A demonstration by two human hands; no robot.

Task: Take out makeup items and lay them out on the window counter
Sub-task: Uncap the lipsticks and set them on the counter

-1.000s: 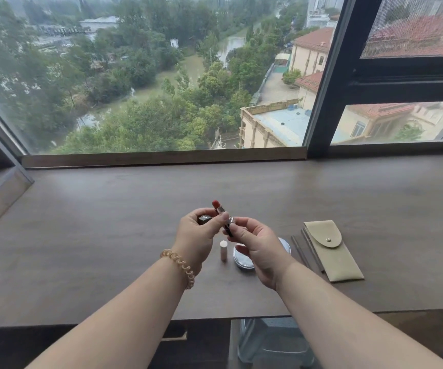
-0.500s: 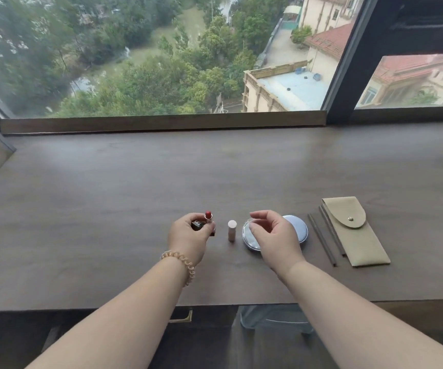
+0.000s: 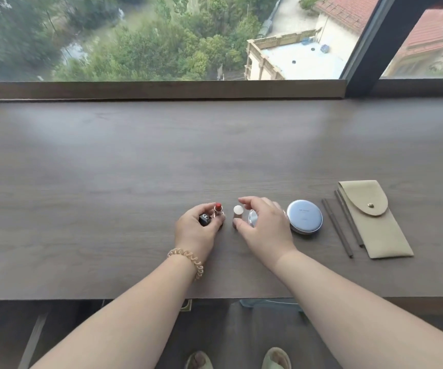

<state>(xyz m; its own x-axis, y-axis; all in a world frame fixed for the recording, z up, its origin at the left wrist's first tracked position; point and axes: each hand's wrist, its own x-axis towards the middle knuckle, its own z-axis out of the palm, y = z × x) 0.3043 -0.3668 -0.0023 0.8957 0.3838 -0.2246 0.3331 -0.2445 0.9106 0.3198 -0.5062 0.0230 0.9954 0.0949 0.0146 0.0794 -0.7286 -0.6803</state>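
Wood-grain window counter (image 3: 135, 169) spans the view below the glass and carries the items in one near-edge row, each kept separately reachable. Khaki pouch (image 3: 372, 219) lies far right, two thin pencils (image 3: 337, 227) beside it, then the round compact (image 3: 305, 216). Right hand (image 3: 264, 226) arches with fingers loosely spread beside the small white-capped tube (image 3: 238, 215). Left hand (image 3: 197, 226) pinches the uncapped red lipstick (image 3: 217, 210) upright on the counter, its black cap (image 3: 204, 219) tucked against the palm.

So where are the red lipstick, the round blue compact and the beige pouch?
red lipstick (image 3: 217, 207), head view, on its red tip.
round blue compact (image 3: 304, 216), head view, on its lid.
beige pouch (image 3: 363, 198), head view, on its flap.
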